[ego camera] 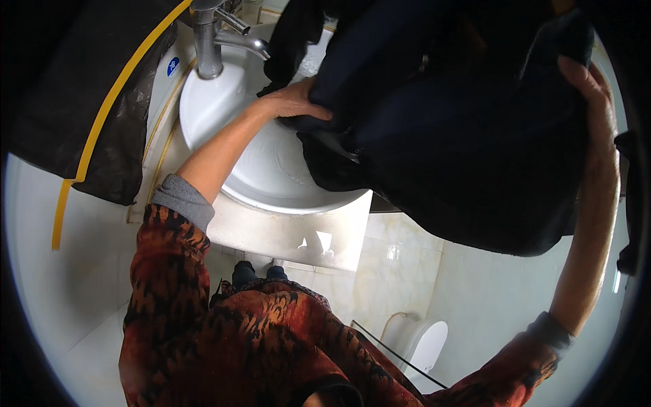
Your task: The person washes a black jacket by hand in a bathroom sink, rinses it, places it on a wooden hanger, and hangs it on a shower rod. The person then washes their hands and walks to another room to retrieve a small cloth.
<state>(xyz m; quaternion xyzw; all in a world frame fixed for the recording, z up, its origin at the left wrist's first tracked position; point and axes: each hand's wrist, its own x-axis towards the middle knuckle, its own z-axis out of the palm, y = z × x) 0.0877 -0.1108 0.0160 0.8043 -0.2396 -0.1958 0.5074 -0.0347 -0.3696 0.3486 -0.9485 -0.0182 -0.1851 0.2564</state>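
A large dark garment or cloth (457, 152), nearly black with a navy sheen, is spread between my two hands above the right side of a white ceramic washbasin (264, 173). My left hand (300, 102) grips its left edge over the bowl, thumb showing on the near side. Raised at the far right, my right hand (590, 84) holds the upper right part of the cloth. Some dark folds hang down into the basin. Beneath the cloth, a little water glistens in the bowl. The cloth hides much of the basin's right side.
A chrome faucet (208, 46) stands at the basin's back left. Dark sheeting with a yellow strip (107, 107) hangs at left. The pale counter front (285, 236) runs below the basin. A white toilet (427, 346) stands lower right on the tiled floor (391, 249).
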